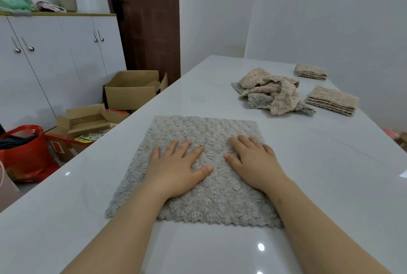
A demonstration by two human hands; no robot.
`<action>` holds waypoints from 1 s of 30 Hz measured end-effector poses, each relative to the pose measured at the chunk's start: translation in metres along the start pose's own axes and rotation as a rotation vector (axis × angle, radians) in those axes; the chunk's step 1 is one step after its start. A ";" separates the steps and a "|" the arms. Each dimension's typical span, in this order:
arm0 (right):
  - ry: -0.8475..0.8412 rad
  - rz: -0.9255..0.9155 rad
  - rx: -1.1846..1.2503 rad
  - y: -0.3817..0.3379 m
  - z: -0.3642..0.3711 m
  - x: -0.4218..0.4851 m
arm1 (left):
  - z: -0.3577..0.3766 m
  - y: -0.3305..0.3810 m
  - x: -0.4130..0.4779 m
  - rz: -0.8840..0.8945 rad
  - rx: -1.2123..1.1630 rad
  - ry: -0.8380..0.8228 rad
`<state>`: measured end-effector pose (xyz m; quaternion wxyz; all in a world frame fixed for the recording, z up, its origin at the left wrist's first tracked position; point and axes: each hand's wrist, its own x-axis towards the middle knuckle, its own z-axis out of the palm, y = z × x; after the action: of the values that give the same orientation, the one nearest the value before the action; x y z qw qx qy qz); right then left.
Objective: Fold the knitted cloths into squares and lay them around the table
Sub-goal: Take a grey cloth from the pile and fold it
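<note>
Both hands, left hand (pixel 176 169) and right hand (pixel 253 163), flat, fingers spread on grey cloth (pixel 198 128). Risk: glossy desk (pixel 330 163) lets cloth slide, skewing fold.

One table (pixel 308 174) bore one flat cloth (pixel 198 128), one crumpled heap (pixel 271 90) and two folded cloths: near fold (pixel 331 100), far fold (pixel 310 71). Two hands showed: left hand (pixel 176 165), right hand (pixel 255 161).
</note>
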<state>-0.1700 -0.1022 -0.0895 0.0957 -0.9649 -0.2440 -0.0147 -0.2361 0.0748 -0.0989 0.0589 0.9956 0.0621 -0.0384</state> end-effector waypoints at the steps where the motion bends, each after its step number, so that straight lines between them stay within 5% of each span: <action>1: 0.057 -0.017 -0.005 -0.002 -0.001 -0.004 | 0.001 0.000 0.000 0.004 -0.005 0.008; 9: 0.351 -0.225 0.133 -0.002 0.000 -0.057 | -0.008 -0.016 -0.032 0.180 -0.204 0.408; 14: 0.190 -0.330 0.234 0.003 -0.005 -0.081 | 0.003 -0.054 -0.075 0.302 -0.424 0.405; 17: 0.041 -0.358 0.235 0.006 -0.008 -0.090 | 0.003 -0.073 -0.092 0.353 -0.398 0.260; 24: 0.125 -0.359 0.138 0.006 -0.008 -0.095 | 0.004 -0.071 -0.098 0.286 -0.289 0.298; 30: 0.202 -0.241 0.169 0.008 -0.013 -0.098 | 0.008 -0.068 -0.099 0.127 -0.288 0.550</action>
<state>-0.2525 -0.1576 -0.0852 0.1978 -0.9108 -0.3475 -0.1023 -0.3431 0.1295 -0.1066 0.1825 0.9520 0.0181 0.2452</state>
